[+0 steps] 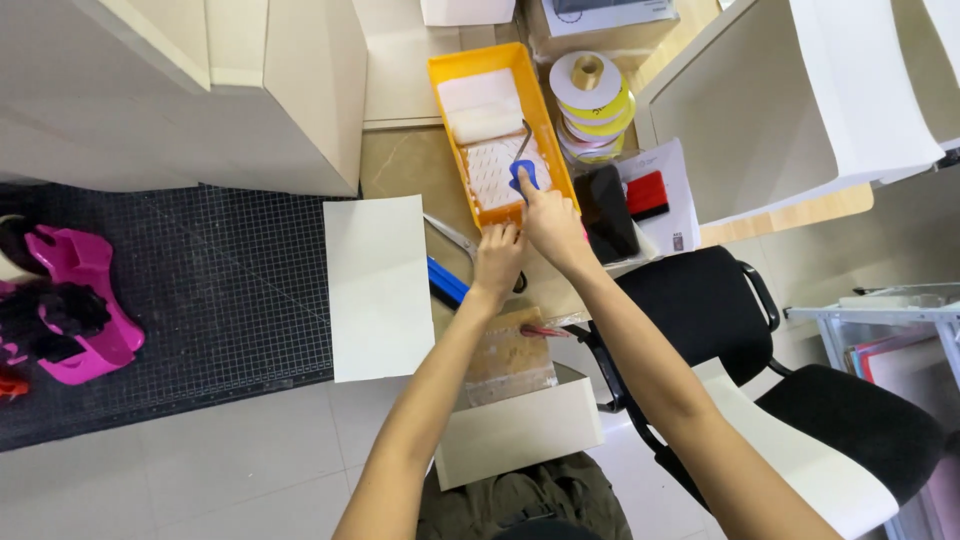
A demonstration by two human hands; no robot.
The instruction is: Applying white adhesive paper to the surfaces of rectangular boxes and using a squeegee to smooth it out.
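Note:
An orange paint tray (pixel 445 110) lies on the floor ahead of me, with a white paint roller (pixel 482 108) resting in it. The roller's blue handle (pixel 524 177) points toward me. My right hand (pixel 551 222) is closed around that blue handle at the tray's near end. My left hand (pixel 497 255) rests with curled fingers on the tray's near edge, just left of the right hand.
A white sheet (pixel 379 285) lies on a black cutting mat (pixel 200 300). Scissors (pixel 452 238) and a blue tool (pixel 447 282) lie beside it. Tape rolls (pixel 590 100) stand right of the tray. A black chair (pixel 760 380), a white box (pixel 520 430) and pink plastic pieces (pixel 80 305) surround me.

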